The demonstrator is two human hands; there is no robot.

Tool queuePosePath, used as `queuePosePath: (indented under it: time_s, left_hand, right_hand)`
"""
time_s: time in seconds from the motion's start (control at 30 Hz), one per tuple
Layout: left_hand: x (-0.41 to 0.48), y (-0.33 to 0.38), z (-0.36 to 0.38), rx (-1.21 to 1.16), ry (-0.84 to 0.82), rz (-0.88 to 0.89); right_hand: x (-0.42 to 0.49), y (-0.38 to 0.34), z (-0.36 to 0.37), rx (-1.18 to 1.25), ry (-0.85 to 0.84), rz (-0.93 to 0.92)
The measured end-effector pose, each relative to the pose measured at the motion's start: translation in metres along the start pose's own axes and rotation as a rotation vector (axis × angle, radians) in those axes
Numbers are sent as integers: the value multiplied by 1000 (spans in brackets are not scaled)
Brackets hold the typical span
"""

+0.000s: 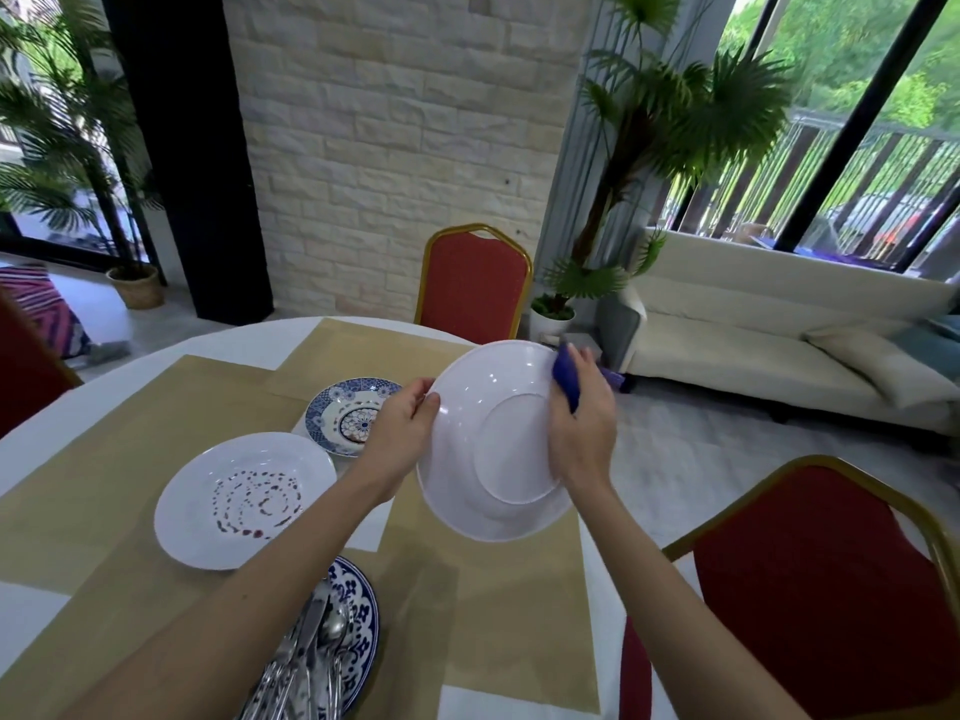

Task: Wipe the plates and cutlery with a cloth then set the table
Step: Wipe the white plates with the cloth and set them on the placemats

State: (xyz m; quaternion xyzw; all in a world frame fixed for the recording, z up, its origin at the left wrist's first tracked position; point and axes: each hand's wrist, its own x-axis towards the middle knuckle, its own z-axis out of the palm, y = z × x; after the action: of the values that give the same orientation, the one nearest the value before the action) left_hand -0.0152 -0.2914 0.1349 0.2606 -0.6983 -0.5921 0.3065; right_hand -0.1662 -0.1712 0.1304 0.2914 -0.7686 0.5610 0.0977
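A white plate is held up above the table, tilted, its underside facing me. My left hand pinches its left rim. My right hand grips a blue cloth against the plate's right rim. On the table lies a white plate with a red dotted pattern. Beyond it sits a small blue patterned plate. Near the front edge, a blue and white plate holds several pieces of cutlery, partly hidden by my left forearm.
The round white table carries beige placemats. Red chairs stand at the far side, at the right and at the left edge. A white sofa and potted plants stand behind.
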Motion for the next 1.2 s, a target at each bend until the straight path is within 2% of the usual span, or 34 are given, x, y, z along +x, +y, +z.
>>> queuePosePath:
  time_s: [0.13,0.2,0.23,0.27,0.37,0.4,0.5,0.57,0.63,0.77,0.87,0.97,1.03,1.1,1.2]
  left_hand:
    - [-3,-5,12,-65,36,5]
    - [-7,-5,15,-102,68,-4]
    - [-8,-5,15,-110,84,-8]
    - [-10,-6,13,-116,96,-10]
    - [-10,-3,10,-113,125,-22]
    - [-10,-2,10,-111,132,-22]
    - [-5,-1,6,-83,142,-17]
    - [-3,-3,3,-81,142,-28]
    - [-3,-3,3,-75,173,-32]
    - [1,4,6,-170,302,-52]
    - [4,4,3,-357,391,-105]
    - [8,0,-1,-574,463,-233]
    - [12,-3,-1,-678,463,-300]
    - [14,-2,0,-728,412,-319]
    - [14,2,0,-773,307,-338]
  right_hand:
    - [-26,-12,20,-353,-182,-474]
    - [-31,-11,27,-409,-213,-576]
    - [-26,-8,27,-400,-204,-558]
    - [-19,-7,25,-363,-192,-463]
    - [1,-2,27,-145,-170,43]
    - [0,-4,30,-185,-188,70]
    - [-11,-11,35,-378,-282,-291]
    - [-7,-12,34,-407,-344,-452]
    - [5,-13,31,-396,-370,-451]
    - [29,-7,29,-254,-268,-202]
    - [26,17,24,-83,-225,-46]
    - [-23,38,25,-79,-178,47]
    - [-65,39,31,-187,-145,-51]
    - [-90,38,37,-307,-117,-247]
    - [-82,28,44,-397,-148,-501]
